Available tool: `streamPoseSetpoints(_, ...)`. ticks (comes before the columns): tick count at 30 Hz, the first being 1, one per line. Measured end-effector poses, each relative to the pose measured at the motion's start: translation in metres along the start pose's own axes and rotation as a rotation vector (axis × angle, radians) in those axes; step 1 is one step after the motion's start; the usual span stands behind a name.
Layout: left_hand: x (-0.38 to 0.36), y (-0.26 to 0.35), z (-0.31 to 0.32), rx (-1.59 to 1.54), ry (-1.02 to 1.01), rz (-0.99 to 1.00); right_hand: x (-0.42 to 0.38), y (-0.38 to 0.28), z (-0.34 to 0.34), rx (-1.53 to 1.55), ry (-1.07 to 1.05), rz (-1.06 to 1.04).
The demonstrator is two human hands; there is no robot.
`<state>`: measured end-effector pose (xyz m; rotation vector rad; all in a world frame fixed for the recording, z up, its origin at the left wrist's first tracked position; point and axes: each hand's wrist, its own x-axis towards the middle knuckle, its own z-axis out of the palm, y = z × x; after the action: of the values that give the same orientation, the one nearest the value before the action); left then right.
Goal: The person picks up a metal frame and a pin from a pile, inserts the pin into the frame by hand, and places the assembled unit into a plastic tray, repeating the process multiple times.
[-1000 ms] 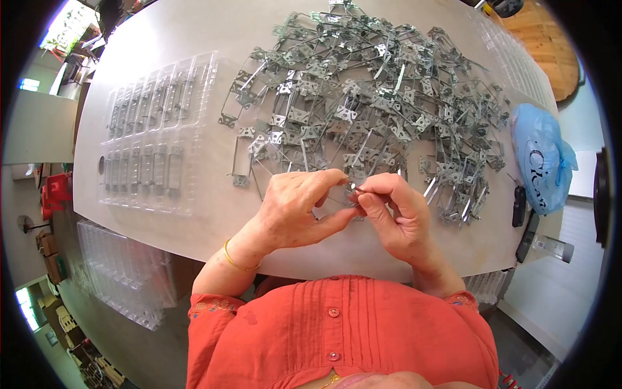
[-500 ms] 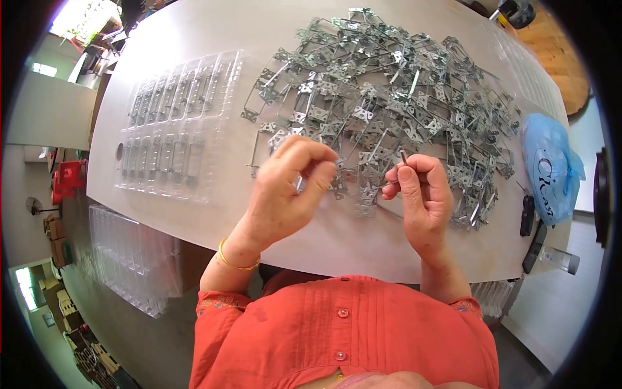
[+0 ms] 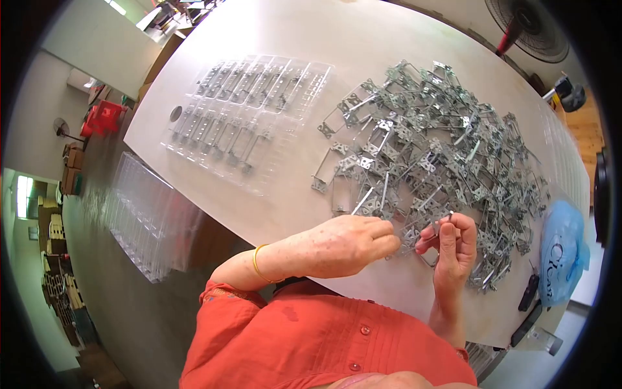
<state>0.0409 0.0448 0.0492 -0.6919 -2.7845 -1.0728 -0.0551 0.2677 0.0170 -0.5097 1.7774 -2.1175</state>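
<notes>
My right hand (image 3: 455, 254) is closed with thumb and fingers pinching a thin metal bracket (image 3: 427, 260), mostly hidden by the fingers. Just left of it, my left hand (image 3: 353, 246) has its back to me and its fingers curled together; whatever is in them, if anything, is hidden. A yellow bangle (image 3: 257, 263) circles the left wrist. Beyond both hands lies a large heap of silvery metal brackets (image 3: 440, 152), each with thin rods and small punched plates. On the left of the table, a clear plastic tray (image 3: 311, 87) holds rows of similar brackets.
The pale table (image 3: 285, 217) carries a blue plastic bag (image 3: 561, 259) at right, near a black tool (image 3: 529, 293) and a clear bottle (image 3: 544, 341). Stacked clear trays (image 3: 149, 214) stand below the left edge. A fan (image 3: 528, 26) is at the far right.
The view has turned, so the table and heap appear shifted. My left hand has come closer to the right one, its fingers now curled. The right hand keeps its pinch.
</notes>
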Motion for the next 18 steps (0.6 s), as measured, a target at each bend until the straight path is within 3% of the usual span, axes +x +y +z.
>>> streamPoseSetpoints(4, -0.007, 0.003, -0.001, 0.022, 0.035, -0.008, 0.004, 0.003, 0.000, -0.044, 0.012, -0.066)
streamPoseSetpoints(7, -0.018, 0.001, -0.011, 0.055, 0.185, -0.034, 0.007, 0.005, -0.004, -0.093, 0.027, -0.124)
streamPoseSetpoints(12, -0.052, -0.028, -0.049, 0.310, 0.531, -0.279, 0.004, 0.004, -0.003, -0.028, -0.037, -0.092)
streamPoseSetpoints(18, -0.088, -0.057, -0.072, 0.301, 0.551, -0.579, 0.003, 0.005, -0.001, -0.015, -0.099, -0.070)
